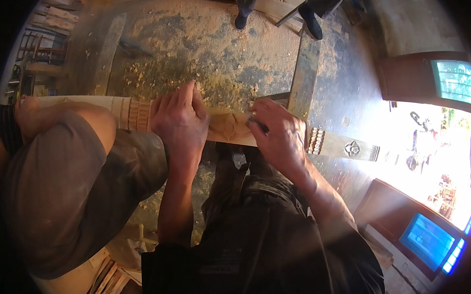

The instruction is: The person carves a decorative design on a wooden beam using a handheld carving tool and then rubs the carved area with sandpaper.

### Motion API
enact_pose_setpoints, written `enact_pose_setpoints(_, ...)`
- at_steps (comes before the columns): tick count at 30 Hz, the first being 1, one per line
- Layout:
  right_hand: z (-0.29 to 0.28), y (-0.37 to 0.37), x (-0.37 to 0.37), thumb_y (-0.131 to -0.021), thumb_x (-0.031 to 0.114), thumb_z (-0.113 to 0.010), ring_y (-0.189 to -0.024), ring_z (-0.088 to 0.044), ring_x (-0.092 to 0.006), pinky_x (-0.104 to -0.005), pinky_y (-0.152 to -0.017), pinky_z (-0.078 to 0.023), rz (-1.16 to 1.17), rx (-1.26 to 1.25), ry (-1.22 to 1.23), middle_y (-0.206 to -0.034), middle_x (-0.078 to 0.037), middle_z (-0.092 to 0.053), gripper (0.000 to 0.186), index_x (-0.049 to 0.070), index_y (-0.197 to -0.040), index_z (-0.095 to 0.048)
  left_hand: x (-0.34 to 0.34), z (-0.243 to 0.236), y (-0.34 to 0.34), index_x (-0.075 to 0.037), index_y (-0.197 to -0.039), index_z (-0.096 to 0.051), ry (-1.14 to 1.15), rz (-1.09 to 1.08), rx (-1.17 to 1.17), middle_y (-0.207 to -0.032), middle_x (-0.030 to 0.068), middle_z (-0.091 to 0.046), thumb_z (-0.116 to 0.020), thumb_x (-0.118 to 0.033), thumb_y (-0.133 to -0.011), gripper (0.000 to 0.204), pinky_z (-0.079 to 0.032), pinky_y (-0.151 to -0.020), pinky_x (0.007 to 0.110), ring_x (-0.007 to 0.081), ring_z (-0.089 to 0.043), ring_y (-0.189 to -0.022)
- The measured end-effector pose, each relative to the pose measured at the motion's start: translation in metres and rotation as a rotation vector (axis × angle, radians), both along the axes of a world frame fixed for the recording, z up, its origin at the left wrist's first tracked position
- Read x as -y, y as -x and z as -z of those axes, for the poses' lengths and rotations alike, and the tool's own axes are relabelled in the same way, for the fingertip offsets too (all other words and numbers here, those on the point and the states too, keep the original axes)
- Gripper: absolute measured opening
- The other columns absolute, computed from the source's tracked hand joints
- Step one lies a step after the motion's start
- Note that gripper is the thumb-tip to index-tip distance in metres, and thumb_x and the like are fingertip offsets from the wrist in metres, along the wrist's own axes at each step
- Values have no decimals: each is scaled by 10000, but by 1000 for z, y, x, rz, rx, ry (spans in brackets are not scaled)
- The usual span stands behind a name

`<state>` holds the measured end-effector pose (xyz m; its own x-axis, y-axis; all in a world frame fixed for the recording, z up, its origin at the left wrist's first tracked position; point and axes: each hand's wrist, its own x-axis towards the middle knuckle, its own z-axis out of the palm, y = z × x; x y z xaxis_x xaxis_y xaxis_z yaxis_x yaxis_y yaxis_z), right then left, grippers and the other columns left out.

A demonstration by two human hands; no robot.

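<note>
A long, pale carved wooden beam [226,127] runs across the view in front of me, with notched bands and a star-like relief towards its right end. Closed into a fist, my left hand [182,119] rests on the beam beside a notched band; whatever it grips is hidden, apart from a pale tip near the thumb. My right hand [283,130] curls its fingers round a small dark tool [260,125] against the carved middle stretch. Most of that tool is covered by the fingers, so its kind cannot be made out.
Close on my left, a person in a dark shirt [63,187] leans at the beam, a hand [26,110] at its far left. Wood chips [139,73] litter the floor. Another person's shoes [312,26] show at the top. A motorbike [416,143] stands by the bright doorway.
</note>
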<state>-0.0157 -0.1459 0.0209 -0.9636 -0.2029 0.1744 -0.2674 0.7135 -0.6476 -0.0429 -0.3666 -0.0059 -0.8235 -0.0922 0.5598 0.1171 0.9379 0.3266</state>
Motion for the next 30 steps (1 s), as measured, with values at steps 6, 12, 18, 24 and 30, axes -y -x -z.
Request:
enact_pose_setpoints(6, -10, 0, -5, -943, 163, -809, -997, -792, -355, -490, -775, -635, -15, 52, -85, -1179, -88, -790, 124, 84, -1019, -753, 3, -2, -2, -117, -1095, -827, 16, -23, 19, -917, 66, -829, -808, -96, -973, 125, -616, -911, 452, 298, -772, -843)
enact_pose_setpoints(12, -6, 12, 8, -948, 193, -818, -1042, -802, -337, -467, -839, -648, -11, 69, -37, -1263, -67, -804, 169, 102, -1088, -795, 1, -1, 1, -120, -1087, -828, 14, -21, -12, -895, 72, -822, -818, -95, -966, 124, -619, -889, 449, 295, -766, -814)
enact_pose_setpoints(18, -3, 13, -8, -954, 214, -802, -1079, -791, -364, -491, -886, -640, -31, 193, -4, -1282, -68, -801, 189, 98, -1101, -824, -1, -3, 0, -120, -1079, -828, 19, -29, -2, -902, 73, -827, -816, -95, -971, 112, -618, -890, 442, 294, -765, -816)
enact_pose_setpoints(24, -11, 23, 1, -962, 214, -783, -1082, -786, -383, -504, -898, -639, -91, 232, -25, -1295, -81, -800, 203, 86, -1112, -831, 2, -1, -1, -113, -1077, -823, 12, -31, 21, -903, 68, -830, -822, -100, -972, 105, -620, -901, 444, 291, -772, -828)
enact_pose_setpoints(30, -12, 26, 8, -955, 197, -793, -1127, -797, -373, -496, -925, -645, -88, 212, -52, -1366, -97, -798, 205, 91, -1125, -833, 1, -1, 1, -105, -1089, -832, -3, -25, 12, -908, 73, -833, -818, -101, -973, 117, -622, -917, 453, 296, -783, -850)
